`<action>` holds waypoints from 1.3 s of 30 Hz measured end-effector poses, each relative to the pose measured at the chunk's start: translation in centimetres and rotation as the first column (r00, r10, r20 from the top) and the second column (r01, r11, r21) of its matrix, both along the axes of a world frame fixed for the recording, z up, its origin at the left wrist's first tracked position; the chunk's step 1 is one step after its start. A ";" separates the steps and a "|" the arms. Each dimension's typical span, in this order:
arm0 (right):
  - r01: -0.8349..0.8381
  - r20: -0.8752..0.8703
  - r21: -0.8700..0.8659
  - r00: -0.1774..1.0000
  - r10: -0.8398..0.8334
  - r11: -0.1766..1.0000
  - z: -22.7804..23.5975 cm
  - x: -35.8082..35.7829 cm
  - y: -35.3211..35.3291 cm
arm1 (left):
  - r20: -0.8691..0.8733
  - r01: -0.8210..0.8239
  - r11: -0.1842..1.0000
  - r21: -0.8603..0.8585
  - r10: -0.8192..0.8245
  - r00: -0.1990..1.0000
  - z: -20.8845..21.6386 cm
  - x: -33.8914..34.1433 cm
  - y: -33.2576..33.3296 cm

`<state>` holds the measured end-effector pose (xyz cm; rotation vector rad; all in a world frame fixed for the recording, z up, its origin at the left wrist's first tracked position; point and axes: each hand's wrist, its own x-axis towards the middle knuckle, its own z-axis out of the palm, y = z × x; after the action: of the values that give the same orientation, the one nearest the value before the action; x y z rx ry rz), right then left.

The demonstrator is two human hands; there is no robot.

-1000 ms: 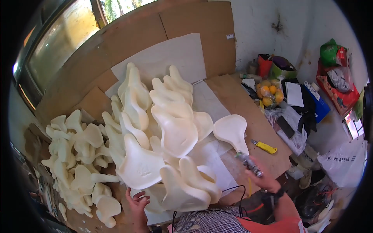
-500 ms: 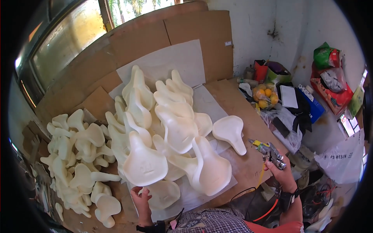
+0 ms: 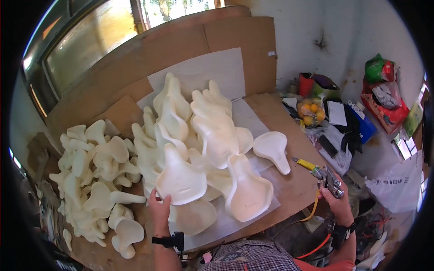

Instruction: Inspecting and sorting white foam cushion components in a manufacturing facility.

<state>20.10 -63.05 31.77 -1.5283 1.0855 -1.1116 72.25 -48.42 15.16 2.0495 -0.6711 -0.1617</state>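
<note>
My left hand (image 3: 160, 205) is at the lower left rim of a cream foam bicycle saddle (image 3: 181, 180); its fingers and thumb close on that edge. The saddle rests on the pile with its narrow nose pointing away. My right hand (image 3: 340, 205) grips a metal spray gun (image 3: 332, 183) over the right side of the table. A yellow-handled pointed tool (image 3: 307, 164) shows just beyond the gun; I cannot tell whether it lies on the cardboard. Another saddle (image 3: 271, 150) lies apart, beyond the yellow tool.
Several saddles are heaped at the left (image 3: 101, 180), and more are stacked upright in the middle (image 3: 174, 108). Cardboard (image 3: 289, 189) covers the table. A yellow hose (image 3: 312, 212) and a red hose (image 3: 316, 246) hang near my right arm. Bagged oranges (image 3: 311, 112) stand at the back right.
My left hand has moved up to the saddle's rim. My right hand with the spray gun has shifted slightly right. The whole view has also shifted a little.
</note>
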 end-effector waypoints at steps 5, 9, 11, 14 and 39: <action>-0.268 0.219 0.092 0.945 0.243 0.959 4.0 2.9 4.5 | -0.312 0.001 0.975 -0.221 -0.072 0.948 2.8 -2.4 -1.8; -0.543 0.215 0.111 0.831 0.513 0.833 5.2 5.5 7.7 | -0.360 -0.042 0.911 -0.409 -0.120 0.925 2.2 -4.0 -1.0; -0.631 0.144 0.163 0.776 0.615 0.758 5.4 6.3 7.9 | -0.360 -0.057 0.917 -0.395 -0.098 0.928 2.8 -4.3 -0.6; -0.693 0.014 0.244 0.702 0.712 0.679 5.8 7.8 8.5 | -0.299 -0.047 0.941 -0.336 -0.059 0.952 3.2 -4.0 0.0; -0.575 0.240 0.247 0.816 0.526 0.780 4.7 16.0 16.0 | -0.506 -0.244 0.828 -0.505 -0.055 0.861 4.3 0.7 10.5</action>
<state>36.07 -47.04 36.43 -1.3492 0.5948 -0.6011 72.93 -37.96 19.48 1.3794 -0.2329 -0.3801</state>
